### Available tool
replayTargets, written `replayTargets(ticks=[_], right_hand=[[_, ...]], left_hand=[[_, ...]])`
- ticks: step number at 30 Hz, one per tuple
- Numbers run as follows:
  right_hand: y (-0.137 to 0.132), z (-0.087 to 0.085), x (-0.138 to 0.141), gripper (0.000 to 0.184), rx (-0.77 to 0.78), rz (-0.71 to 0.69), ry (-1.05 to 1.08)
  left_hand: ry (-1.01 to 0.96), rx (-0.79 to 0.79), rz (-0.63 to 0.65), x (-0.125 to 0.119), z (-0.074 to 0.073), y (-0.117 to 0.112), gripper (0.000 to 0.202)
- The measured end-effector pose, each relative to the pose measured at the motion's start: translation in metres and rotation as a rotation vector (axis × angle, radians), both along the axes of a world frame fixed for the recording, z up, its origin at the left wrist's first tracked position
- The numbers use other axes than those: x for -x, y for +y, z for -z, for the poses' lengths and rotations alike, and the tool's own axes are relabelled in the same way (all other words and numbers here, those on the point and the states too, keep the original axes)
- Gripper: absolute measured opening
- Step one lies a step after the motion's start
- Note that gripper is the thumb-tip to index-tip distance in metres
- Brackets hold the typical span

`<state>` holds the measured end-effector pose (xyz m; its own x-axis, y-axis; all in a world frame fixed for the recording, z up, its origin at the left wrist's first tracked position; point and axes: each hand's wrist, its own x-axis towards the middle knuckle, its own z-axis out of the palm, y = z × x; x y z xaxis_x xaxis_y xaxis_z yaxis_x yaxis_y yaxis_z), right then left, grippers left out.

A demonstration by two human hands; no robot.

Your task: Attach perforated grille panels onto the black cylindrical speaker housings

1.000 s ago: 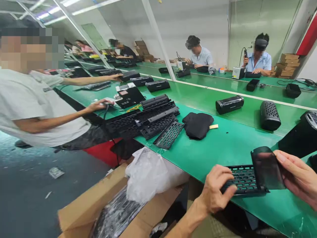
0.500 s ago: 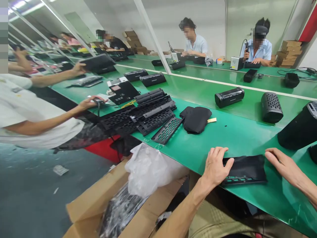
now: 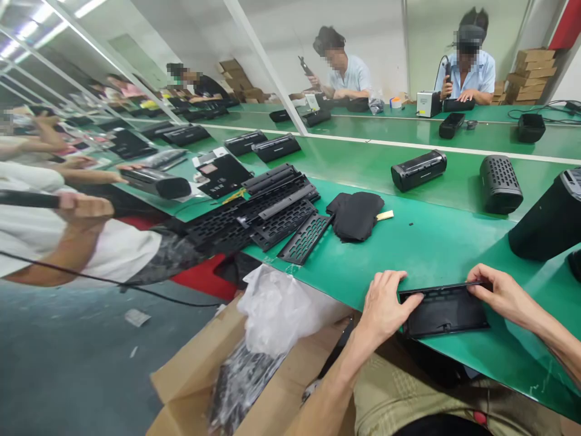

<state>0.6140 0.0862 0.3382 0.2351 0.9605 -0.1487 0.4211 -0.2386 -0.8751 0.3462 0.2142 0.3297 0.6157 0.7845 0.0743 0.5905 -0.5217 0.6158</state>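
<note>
Lying flat on a green bench [image 3: 436,260] is a black panel [image 3: 445,310], its smooth dark face turned up and a perforated edge showing at the end nearest the left hand [image 3: 384,301]. The panel is held from both ends, close to the bench's front edge: its left end is covered by the bent fingers of the left hand, while its far right corner is hooked by the right hand [image 3: 502,297], the fingers curled over the rim. Neither hand is spread wide, and the panel is not lifted clear of the mat.

Beyond it, black plastic grilles [image 3: 276,212] are heaped in an overlapping pile, with a slotted grille [image 3: 305,239] at the end and a crumpled black cloth [image 3: 355,216] beside a small cream strip [image 3: 385,215]. Cylindrical speakers [image 3: 418,170] are set farther along, one with a honeycomb-mesh body [image 3: 499,184]. A pink label on a black box [image 3: 222,175] is too small to be read, and no brand can be made out. Below the bench edge, a cardboard box [image 3: 190,393] is stuffed with a white plastic bag [image 3: 281,309]. Across the bench, a driver [image 3: 447,72] is held up by a co-worker [image 3: 467,75].
</note>
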Motion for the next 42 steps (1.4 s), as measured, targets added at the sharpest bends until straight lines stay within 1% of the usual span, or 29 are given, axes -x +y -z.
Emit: replayTargets(ticks=[1, 2, 3, 4, 7, 8, 9, 12, 13, 15, 18, 22, 24, 28, 31, 35, 42], right_hand=[[0.0, -0.001, 0.002, 0.027, 0.01, 0.01, 0.061], [0.0, -0.002, 0.004, 0.03, 0.024, 0.025, 0.119], [-0.001, -0.002, 0.006, 0.033, 0.042, 0.043, 0.174], [-0.002, -0.002, 0.008, 0.036, 0.059, 0.063, 0.222], [-0.007, -0.004, 0.012, 0.046, 0.089, 0.123, 0.328], [-0.009, -0.005, 0.013, 0.049, 0.092, 0.144, 0.37], [-0.012, -0.006, 0.014, 0.052, 0.096, 0.165, 0.423], [-0.018, -0.011, 0.017, 0.058, 0.125, 0.213, 0.598], [-0.019, -0.012, 0.018, 0.06, 0.136, 0.223, 0.628], [-0.021, -0.014, 0.019, 0.061, 0.147, 0.238, 0.616], [-0.023, -0.015, 0.018, 0.063, 0.142, 0.255, 0.572], [-0.026, -0.012, 0.015, 0.063, 0.137, 0.246, 0.606], [-0.028, -0.008, 0.013, 0.06, 0.137, 0.242, 0.612], [-0.032, -0.002, 0.011, 0.057, 0.132, 0.245, 0.592], [-0.034, 0.0, 0.011, 0.054, 0.118, 0.238, 0.594], [-0.035, -0.001, 0.012, 0.051, 0.122, 0.248, 0.634], [-0.034, -0.008, 0.014, 0.051, 0.108, 0.274, 0.705]], left_hand=[[-0.004, 0.029, -0.012, -0.002, -0.003, 0.003, 0.023], [-0.021, 0.072, -0.019, -0.003, -0.005, 0.005, 0.015], [-0.059, 0.14, -0.021, -0.004, -0.008, 0.006, 0.016], [-0.117, 0.243, -0.015, -0.004, -0.011, 0.006, 0.019], [-0.288, 0.654, 0.025, -0.002, -0.018, 0.002, 0.026], [-0.32, 0.759, 0.031, -0.001, -0.019, -0.001, 0.029], [-0.342, 0.832, 0.027, 0.0, -0.02, -0.004, 0.032], [-0.419, 0.944, -0.003, 0.002, -0.021, -0.011, 0.036], [-0.454, 0.984, -0.007, 0.002, -0.022, -0.013, 0.037], [-0.519, 1.058, -0.006, 0.002, -0.022, -0.017, 0.042], [-0.589, 1.13, -0.015, 0.003, -0.021, -0.021, 0.051], [-0.647, 1.158, -0.095, 0.004, -0.017, -0.026, 0.058], [-0.665, 1.158, -0.103, 0.005, -0.017, -0.029, 0.057], [-0.677, 1.172, -0.086, 0.005, -0.016, -0.033, 0.049], [-0.678, 1.177, -0.106, 0.004, -0.016, -0.033, 0.045], [-0.683, 1.173, -0.118, 0.003, -0.014, -0.034, 0.046], [-0.702, 1.18, -0.086, 0.003, -0.01, -0.035, 0.049]])
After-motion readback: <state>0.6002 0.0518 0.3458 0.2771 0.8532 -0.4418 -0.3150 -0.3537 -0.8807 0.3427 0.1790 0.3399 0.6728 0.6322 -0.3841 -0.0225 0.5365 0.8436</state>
